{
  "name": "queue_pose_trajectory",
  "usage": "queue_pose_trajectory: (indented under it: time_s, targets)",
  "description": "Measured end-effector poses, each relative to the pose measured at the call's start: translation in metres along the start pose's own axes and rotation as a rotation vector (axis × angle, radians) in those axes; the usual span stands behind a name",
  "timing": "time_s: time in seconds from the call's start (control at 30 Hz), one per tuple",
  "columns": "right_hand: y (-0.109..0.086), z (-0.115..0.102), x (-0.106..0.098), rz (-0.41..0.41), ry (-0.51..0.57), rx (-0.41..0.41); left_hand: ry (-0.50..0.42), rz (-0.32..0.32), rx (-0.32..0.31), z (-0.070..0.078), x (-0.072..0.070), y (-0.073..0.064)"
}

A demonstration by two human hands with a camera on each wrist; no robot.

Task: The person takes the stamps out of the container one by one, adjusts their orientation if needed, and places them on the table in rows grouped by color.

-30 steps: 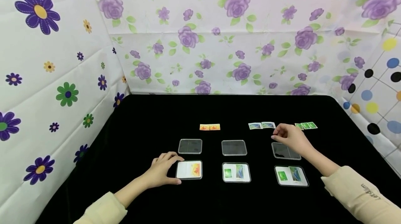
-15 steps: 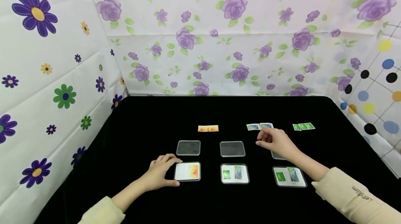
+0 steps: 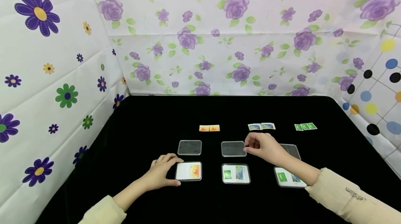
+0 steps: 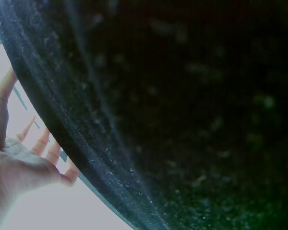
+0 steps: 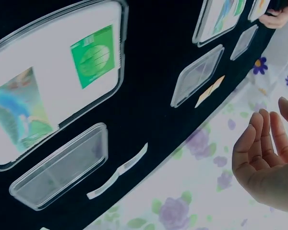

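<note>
In the head view my left hand (image 3: pixel 161 174) rests at the left end of a clear plastic case (image 3: pixel 183 171) with a white lining and an orange stamp-like paper (image 3: pixel 195 171). Its index finger lies by the upper left corner, its thumb by the lower left. My right hand (image 3: pixel 264 146), fingers loosely bent, is over the right edge of the middle clear lid (image 3: pixel 233 149). The right wrist view shows that hand (image 5: pixel 266 158) with thumb and fingers apart and nothing visible between them. In the left wrist view a dark blurred shape covers most of the scene beside my left hand (image 4: pixel 26 160).
Two more cases, middle (image 3: pixel 232 174) and right (image 3: pixel 285 179), each bear a green and a blue paper. Other clear lids lie at left (image 3: pixel 189 147) and right (image 3: pixel 292 151). Behind them are orange papers (image 3: pixel 209 128), blue papers (image 3: pixel 261 126) and green papers (image 3: pixel 306 126).
My right hand has moved left and nearer, from beside the blue and green papers to the middle lid's right edge. My left hand stays at the left case.
</note>
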State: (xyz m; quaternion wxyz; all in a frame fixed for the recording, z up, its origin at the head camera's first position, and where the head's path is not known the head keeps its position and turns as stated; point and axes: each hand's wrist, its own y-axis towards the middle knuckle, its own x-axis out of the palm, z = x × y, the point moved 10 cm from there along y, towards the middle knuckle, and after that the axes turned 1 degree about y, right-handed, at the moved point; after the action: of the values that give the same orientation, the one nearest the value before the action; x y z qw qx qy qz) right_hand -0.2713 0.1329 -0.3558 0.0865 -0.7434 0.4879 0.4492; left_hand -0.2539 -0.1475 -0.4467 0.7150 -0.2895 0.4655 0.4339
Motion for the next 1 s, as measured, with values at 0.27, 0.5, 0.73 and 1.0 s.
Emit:
queue_pose_trajectory:
  time_s: [0.27, 0.5, 0.73, 1.0]
  targets:
    - [0.006, -0.016, 0.021, -0.039, -0.003, -0.059, 0.016, 0.007, 0.009, 0.003, -0.002, 0.001]
    - [0.009, -0.021, 0.041, -0.101, 0.036, -0.038, 0.018, 0.009, 0.012, 0.004, -0.004, 0.001]
    - [0.012, -0.029, 0.065, -0.178, 0.085, -0.004, 0.014, 0.010, 0.006, 0.004, -0.004, 0.000]
    - [0.013, -0.043, 0.084, -0.202, 0.108, -0.011, 0.003, 0.002, 0.006, 0.004, -0.004, -0.001]
